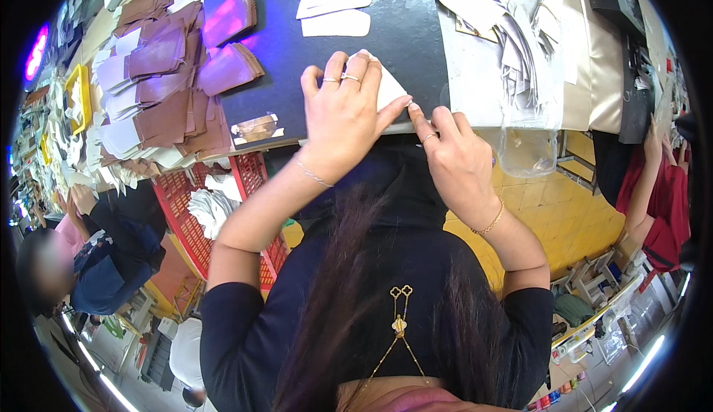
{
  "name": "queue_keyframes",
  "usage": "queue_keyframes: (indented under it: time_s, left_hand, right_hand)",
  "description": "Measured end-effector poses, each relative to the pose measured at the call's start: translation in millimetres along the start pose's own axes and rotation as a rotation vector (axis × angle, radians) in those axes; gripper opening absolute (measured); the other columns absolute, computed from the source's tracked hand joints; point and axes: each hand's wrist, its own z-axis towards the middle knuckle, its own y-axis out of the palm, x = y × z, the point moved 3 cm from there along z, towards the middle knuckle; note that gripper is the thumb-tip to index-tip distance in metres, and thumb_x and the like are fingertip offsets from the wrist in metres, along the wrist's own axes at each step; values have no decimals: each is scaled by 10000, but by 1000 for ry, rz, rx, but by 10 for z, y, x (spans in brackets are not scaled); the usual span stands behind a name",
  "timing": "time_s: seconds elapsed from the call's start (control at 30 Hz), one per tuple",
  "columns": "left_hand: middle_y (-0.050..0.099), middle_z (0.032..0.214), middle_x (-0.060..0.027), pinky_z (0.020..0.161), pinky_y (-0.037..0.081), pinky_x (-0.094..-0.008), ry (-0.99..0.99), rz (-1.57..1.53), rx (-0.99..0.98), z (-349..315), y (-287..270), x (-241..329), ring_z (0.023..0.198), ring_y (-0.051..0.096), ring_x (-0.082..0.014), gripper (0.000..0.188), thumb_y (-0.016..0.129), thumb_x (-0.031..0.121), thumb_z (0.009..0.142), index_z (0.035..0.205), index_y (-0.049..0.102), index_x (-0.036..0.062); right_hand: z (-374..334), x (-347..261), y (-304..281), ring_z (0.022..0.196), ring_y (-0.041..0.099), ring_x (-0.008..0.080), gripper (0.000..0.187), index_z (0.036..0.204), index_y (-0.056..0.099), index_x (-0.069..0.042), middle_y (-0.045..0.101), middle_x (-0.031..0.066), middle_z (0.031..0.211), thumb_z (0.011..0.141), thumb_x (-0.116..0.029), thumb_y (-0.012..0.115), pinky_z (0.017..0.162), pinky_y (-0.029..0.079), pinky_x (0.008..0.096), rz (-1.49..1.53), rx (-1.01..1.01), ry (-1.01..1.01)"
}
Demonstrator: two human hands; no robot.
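Observation:
A white flat piece with a straight slanting edge (391,89) lies on the dark tabletop, partly hidden under my left hand (345,111). Bent fingers of that hand press on the piece, and its thumb reaches to the near corner. My right hand (459,158) meets the left thumb there, its index finger at the corner and its other fingers curled in. The right thumb is hidden, so the exact grip at the corner is hard to see. Farther back on the dark surface lies a stack of white pieces (336,0).
Brown and white cut pieces (160,78) are heaped at the left, beside two brown stacks (229,68). Grey-white strips (520,63) lie at the right, above a hanging clear plastic bag (527,148). Red crates (186,215) stand below the table's left edge. People sit at both sides.

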Motion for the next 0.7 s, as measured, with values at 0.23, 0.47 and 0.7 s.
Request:
queue_keyframes:
  time_s: [0.23,0.47,0.7]
  left_hand:
    - [585,1229,-85,951,320,-496,-168,-108,117,-91,154,82,1226,477,-274,797,795,524,785,1371,533,52]
    - [596,1193,-85,956,311,-506,-218,-208,195,-119,192,57,1217,498,-264,1007,838,520,731,1513,387,75]
    - [591,1188,-84,959,310,-500,-230,-217,209,-127,204,51,1205,514,-261,1029,852,515,705,1513,389,78]
  right_hand:
    - [85,495,-161,890,635,264,432,1258,560,-49,605,125,1015,897,-241,698,649,520,372,124,-178,176]
    - [606,627,-57,830,630,297,191,1018,702,-45,623,102,969,855,9,617,762,501,396,521,14,-209]
    - [775,534,11,766,639,199,184,971,703,-103,627,19,812,788,-96,684,756,464,342,241,141,-420]
